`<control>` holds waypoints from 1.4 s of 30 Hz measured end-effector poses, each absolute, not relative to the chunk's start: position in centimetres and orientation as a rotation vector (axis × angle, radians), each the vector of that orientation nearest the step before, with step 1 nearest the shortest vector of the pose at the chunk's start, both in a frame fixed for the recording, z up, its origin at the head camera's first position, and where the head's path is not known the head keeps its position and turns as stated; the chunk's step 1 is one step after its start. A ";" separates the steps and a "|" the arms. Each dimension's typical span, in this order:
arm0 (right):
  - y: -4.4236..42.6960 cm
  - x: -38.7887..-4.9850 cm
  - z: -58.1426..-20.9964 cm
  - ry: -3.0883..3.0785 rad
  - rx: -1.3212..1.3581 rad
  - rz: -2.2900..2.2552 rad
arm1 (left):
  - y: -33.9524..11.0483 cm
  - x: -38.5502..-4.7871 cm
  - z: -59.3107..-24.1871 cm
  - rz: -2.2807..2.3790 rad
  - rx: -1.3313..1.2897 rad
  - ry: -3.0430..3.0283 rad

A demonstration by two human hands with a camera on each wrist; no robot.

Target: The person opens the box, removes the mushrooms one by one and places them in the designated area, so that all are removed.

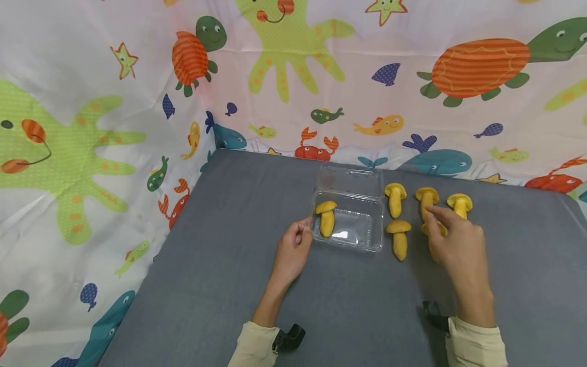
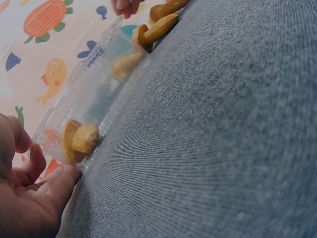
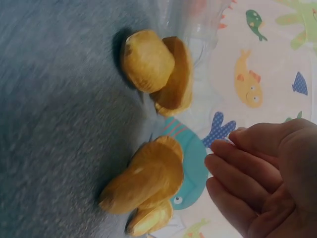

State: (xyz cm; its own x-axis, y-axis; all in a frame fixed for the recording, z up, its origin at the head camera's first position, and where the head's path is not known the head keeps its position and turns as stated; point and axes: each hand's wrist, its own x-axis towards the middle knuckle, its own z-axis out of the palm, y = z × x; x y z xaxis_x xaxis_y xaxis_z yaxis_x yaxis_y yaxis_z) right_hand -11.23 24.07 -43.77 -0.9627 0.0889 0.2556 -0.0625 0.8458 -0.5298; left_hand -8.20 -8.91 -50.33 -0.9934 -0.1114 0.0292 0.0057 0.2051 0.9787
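A clear plastic clamshell box (image 1: 350,244) lies with its lid (image 1: 350,181) raised at the back. Inside it, on the left, is one yellow toy mushroom (image 1: 327,224). My left hand (image 1: 292,247) pinches the box's left edge; the left wrist view shows thumb and fingers (image 2: 37,191) at its rim. To the right of the box lie several more yellow mushrooms, among them a front one (image 1: 400,239) and a back one (image 1: 395,200). Over the right-hand ones hovers my right hand (image 1: 460,250), fingers loosely bent and holding nothing; it partly hides a front mushroom (image 1: 433,229).
A grey cloth-covered table (image 1: 220,255) lies under everything. Along its back and left edges hangs a white curtain (image 1: 151,30) printed with sea animals. Dark wrist-worn cameras sit at both sleeves, the left one (image 1: 290,337) near the table's front.
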 end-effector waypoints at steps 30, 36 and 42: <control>16.6 -14.0 -42.9 -2.763 0.524 0.835 | -8.3 -7.8 -50.0 -1.865 0.196 -2.346; 15.5 -14.5 -43.1 -2.851 0.683 0.868 | -8.3 -7.8 -50.1 -1.868 0.185 -2.340; 13.6 -14.9 -43.4 -2.883 0.832 0.841 | -8.4 -7.8 -50.3 -1.864 0.189 -2.336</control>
State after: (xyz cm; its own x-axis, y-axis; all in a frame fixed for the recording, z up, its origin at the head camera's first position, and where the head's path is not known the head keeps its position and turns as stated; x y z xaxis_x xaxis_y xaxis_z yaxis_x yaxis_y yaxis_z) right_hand -14.94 13.58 -43.37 -0.8573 -0.4869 0.1672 -0.5004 0.7120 -0.4926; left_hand -7.80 -8.39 -50.32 -0.9813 -0.1890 0.0362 -0.0067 0.2215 0.9751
